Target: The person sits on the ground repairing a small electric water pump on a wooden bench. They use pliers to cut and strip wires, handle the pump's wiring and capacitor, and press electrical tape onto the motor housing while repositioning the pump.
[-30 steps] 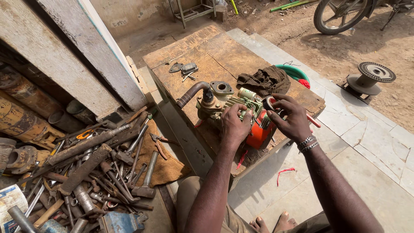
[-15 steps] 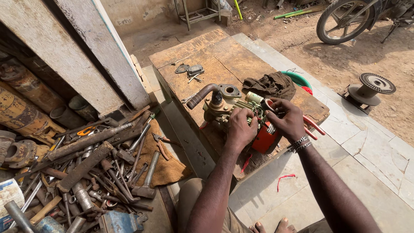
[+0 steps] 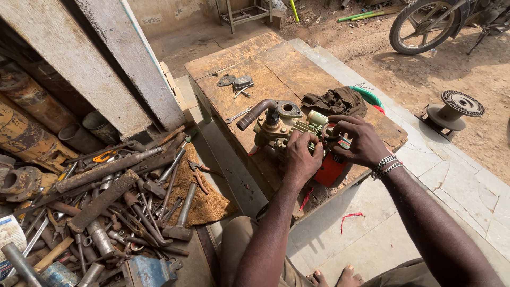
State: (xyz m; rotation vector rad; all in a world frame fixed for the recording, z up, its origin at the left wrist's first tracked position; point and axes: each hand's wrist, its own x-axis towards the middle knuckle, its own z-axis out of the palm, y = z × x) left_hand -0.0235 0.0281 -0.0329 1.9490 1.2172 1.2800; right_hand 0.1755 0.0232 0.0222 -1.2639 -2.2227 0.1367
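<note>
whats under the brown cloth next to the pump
The dark brown cloth lies bunched on the wooden bench, behind the pump. A green hose loop and a red edge poke out beside it. Anything else beneath is covered.

Worn rough wood bench (image 3: 249,90), dull metal engine (image 3: 276,130), rusty tools (image 3: 122,196)

A heap of rusty tools (image 3: 106,207) fills the lower left; a motorcycle wheel (image 3: 425,24) sits upper right, a wire spool (image 3: 457,109) at right.

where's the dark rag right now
The rag lies bunched on the wooden bench, just beyond the right hand and the pump.
</note>
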